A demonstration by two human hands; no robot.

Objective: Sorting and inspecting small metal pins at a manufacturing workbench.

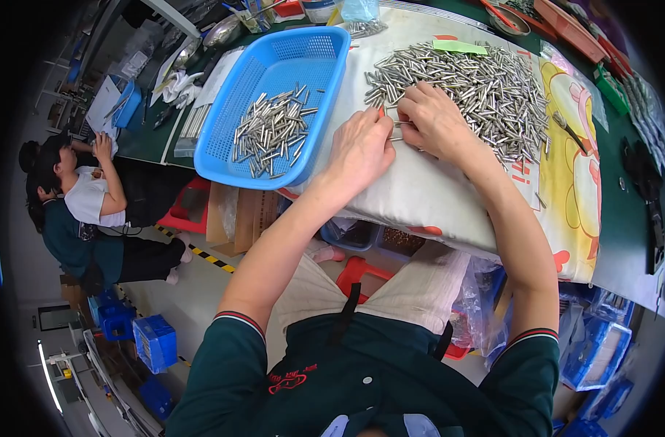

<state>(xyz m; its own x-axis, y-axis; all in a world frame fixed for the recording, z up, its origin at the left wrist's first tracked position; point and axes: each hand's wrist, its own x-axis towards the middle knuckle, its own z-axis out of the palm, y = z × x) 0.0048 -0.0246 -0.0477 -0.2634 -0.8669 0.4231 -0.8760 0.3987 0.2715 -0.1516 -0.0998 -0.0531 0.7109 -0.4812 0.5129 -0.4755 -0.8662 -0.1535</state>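
My left hand (pixel 361 148) is closed just right of the blue basket, its fingertips pressed together; a small orange bit shows at the index finger, and what it grips is mostly hidden. Facing it, my right hand (pixel 436 122) is pinched at the near left edge of a pile of metal pins (pixel 485 91). A thin metal pin (pixel 397 138) shows in the narrow gap between the two hands. More slim silvery pins (pixel 272 131) lie loose in the blue plastic basket (pixel 227 98), which has mesh walls.
A printed cloth (pixel 449 198) covers the table under the pile. On the pile lies a green paper slip (pixel 460 46); a brush (pixel 570 131) rests to its right. Far left, two people sit at the dark green bench. Blue bins (pixel 155 342) stand on the floor.
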